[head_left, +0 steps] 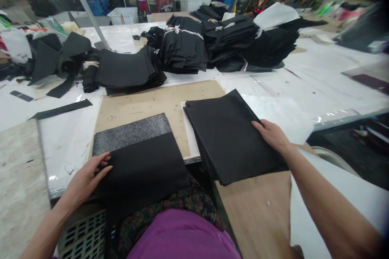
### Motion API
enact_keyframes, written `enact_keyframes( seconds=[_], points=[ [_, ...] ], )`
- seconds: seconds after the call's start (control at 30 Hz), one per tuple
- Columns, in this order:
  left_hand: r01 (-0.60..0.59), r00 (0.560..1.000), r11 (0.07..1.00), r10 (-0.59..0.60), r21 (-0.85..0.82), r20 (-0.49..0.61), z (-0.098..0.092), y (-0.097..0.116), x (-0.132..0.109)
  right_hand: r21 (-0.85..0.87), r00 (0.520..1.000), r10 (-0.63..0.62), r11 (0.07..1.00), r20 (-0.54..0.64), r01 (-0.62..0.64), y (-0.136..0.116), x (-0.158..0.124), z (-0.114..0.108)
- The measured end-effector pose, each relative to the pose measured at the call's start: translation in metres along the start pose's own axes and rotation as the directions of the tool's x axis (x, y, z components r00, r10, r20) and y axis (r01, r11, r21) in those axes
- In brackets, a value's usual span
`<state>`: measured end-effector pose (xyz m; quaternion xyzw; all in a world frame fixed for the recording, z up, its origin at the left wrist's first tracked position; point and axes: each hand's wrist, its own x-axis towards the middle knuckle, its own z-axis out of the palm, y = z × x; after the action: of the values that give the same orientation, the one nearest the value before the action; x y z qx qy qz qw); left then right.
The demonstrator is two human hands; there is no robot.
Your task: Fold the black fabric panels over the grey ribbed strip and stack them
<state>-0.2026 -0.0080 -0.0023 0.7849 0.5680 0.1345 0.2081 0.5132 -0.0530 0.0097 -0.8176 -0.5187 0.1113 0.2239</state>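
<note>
A black sheet [146, 162] with a speckled grey band [133, 133] along its far edge lies in front of me, its near part hanging over the table edge toward my lap. My left hand [88, 176] rests at this sheet's left edge, fingers and thumb apart and touching it. To the right, a stack of black sheets [231, 137] sits slightly fanned, partly across the gap between the table and a brown board. My right hand [272, 133] holds the stack's right edge; some of its fingers are hidden. A white edge shows under the stack's left side.
A tan board [200, 91] lies beneath the work. Behind it stand a pile of black pieces [127, 68] and tied black bundles [184, 46]. A slanted metal pole [88, 8] rises at the left. The brown board [258, 206] is at the lower right. People are farther back.
</note>
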Motion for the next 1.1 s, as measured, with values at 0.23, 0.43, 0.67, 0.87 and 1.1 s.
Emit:
enact_keyframes(
  seconds=[0.23, 0.43, 0.67, 0.87, 1.1],
  points=[
    [-0.204, 0.97, 0.953, 0.228, 0.225, -0.088, 0.006, 0.084, 0.03, -0.252, 0.999, 0.028, 0.967, -0.044, -0.038, 0.026, -0.004, 0.04],
    [-0.33, 0.931, 0.935, 0.346, 0.132, -0.117, 0.055, 0.141, 0.085, -0.461, 0.904, -0.353, 0.861, -0.24, 0.214, -0.013, -0.017, 0.034],
    [-0.237, 0.957, 0.958, 0.259, 0.162, -0.131, 0.083, 0.152, 0.116, -0.089, 0.818, -0.575, 0.816, -0.024, 0.571, -0.155, -0.037, 0.066],
    [-0.244, 0.948, 0.951, 0.276, 0.19, -0.16, 0.083, 0.152, 0.111, 0.257, 0.574, -0.81, 0.584, 0.121, 0.77, -0.246, -0.059, 0.13],
    [-0.236, 0.951, 0.961, 0.26, 0.147, -0.167, 0.088, 0.149, 0.112, 0.119, 0.53, -0.813, 0.567, 0.242, 0.815, -0.262, -0.053, 0.163]
  ],
)
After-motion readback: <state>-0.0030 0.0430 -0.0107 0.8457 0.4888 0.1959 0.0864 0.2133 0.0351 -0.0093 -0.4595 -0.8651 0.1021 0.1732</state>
